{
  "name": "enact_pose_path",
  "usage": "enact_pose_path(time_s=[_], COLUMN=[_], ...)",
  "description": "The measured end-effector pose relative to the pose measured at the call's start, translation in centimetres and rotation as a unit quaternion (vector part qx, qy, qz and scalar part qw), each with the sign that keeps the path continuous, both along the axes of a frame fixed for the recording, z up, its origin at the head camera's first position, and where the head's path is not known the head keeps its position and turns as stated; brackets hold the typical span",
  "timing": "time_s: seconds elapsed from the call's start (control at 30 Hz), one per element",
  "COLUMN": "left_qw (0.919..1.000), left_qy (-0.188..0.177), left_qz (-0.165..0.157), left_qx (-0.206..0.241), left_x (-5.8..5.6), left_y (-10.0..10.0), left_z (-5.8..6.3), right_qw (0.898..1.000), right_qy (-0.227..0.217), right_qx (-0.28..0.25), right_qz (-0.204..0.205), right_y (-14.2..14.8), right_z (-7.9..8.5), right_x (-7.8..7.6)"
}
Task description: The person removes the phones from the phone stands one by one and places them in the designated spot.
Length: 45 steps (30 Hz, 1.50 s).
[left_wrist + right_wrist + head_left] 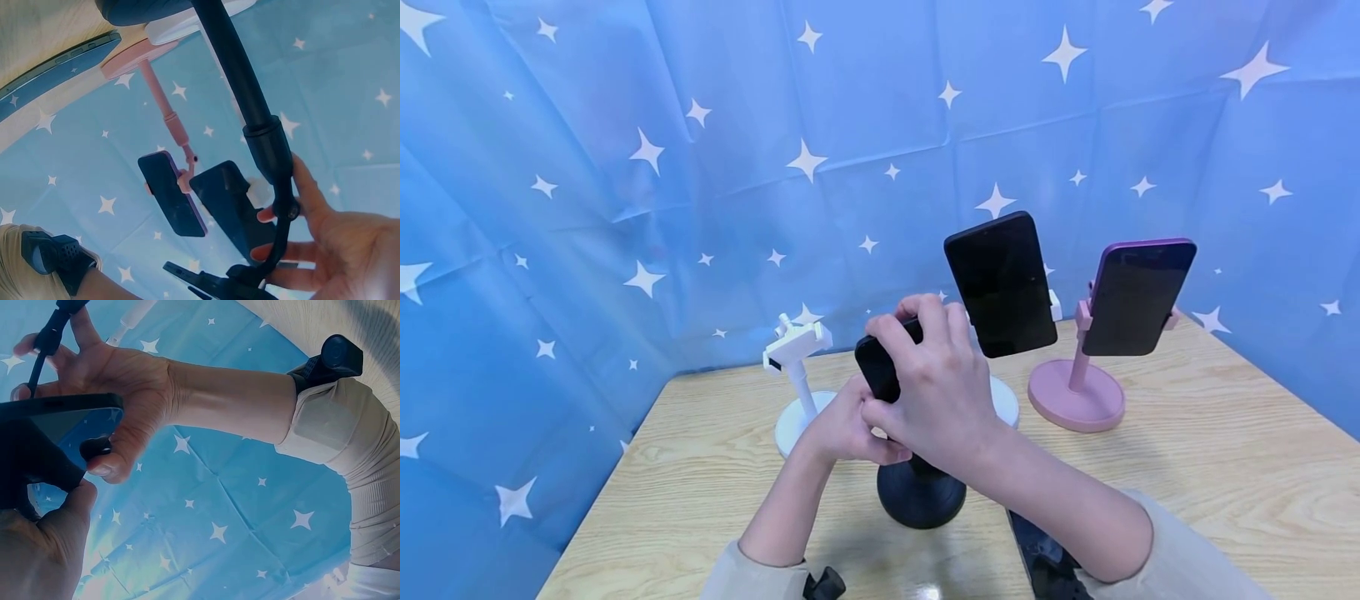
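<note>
In the head view, a black phone stand (921,498) is at the front middle of the table, its round base on the wood. A black phone (877,367) sits at its top, largely covered by my hands. My right hand (940,383) grips the phone from above, fingers over its far edge. Below it, my left hand (846,421) holds the stand's neck. The left wrist view shows its fingers (300,251) behind the black neck joint (286,209). My left thumb (115,465) presses a black clamp tab (95,447) beside the phone, in the right wrist view.
A white stand (801,375) without a phone is at left. Behind my right hand, another white stand (1006,402) holds a large black phone (1003,283). The pink stand (1077,396) at right carries a purple-edged phone (1138,296). Another phone (1033,537) lies under my right forearm.
</note>
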<state>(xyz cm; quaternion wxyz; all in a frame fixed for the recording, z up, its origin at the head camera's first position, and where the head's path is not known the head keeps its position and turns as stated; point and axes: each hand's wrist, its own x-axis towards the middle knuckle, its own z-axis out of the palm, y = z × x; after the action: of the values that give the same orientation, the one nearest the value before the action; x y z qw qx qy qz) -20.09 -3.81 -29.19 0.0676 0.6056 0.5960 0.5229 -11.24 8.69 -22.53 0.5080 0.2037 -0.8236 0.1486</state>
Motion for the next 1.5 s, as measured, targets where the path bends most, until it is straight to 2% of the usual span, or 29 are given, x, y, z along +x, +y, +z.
enact_pose_path(time_s=[0.2, 0.43, 0.63, 0.8, 0.9, 1.27, 1.5], left_qw=[1.0000, 0.9995, 1.0000, 0.9998, 0.9996, 0.9998, 0.9999], left_qy=[-0.006, 0.010, -0.001, -0.017, -0.026, 0.012, -0.013], left_qz=[0.004, -0.014, 0.002, -0.003, -0.012, -0.016, 0.010], left_qx=[0.006, 0.027, 0.005, -0.001, 0.001, 0.007, -0.003], left_x=[0.0, -0.2, -0.2, -0.3, -0.4, -1.2, -1.0], left_y=[0.0, 0.3, 0.1, 0.1, 0.0, 0.5, 0.2], left_z=[0.0, 0.1, 0.0, 0.1, 0.0, -0.6, -1.4], right_qw=[1.000, 1.000, 1.000, 1.000, 0.999, 0.996, 0.993], right_qy=[0.005, -0.007, -0.011, -0.011, -0.017, -0.055, -0.059], right_qx=[0.000, 0.001, -0.003, 0.000, -0.003, -0.007, -0.019], right_qz=[0.000, 0.002, 0.010, 0.016, 0.028, 0.067, 0.104], right_y=[-0.1, -0.1, 0.0, 0.1, 0.2, 0.6, 1.1], right_z=[0.1, 0.1, 0.0, 0.1, 0.1, 0.1, 0.1], right_x=[0.0, 0.0, 0.3, 0.2, 0.3, 0.9, 0.7])
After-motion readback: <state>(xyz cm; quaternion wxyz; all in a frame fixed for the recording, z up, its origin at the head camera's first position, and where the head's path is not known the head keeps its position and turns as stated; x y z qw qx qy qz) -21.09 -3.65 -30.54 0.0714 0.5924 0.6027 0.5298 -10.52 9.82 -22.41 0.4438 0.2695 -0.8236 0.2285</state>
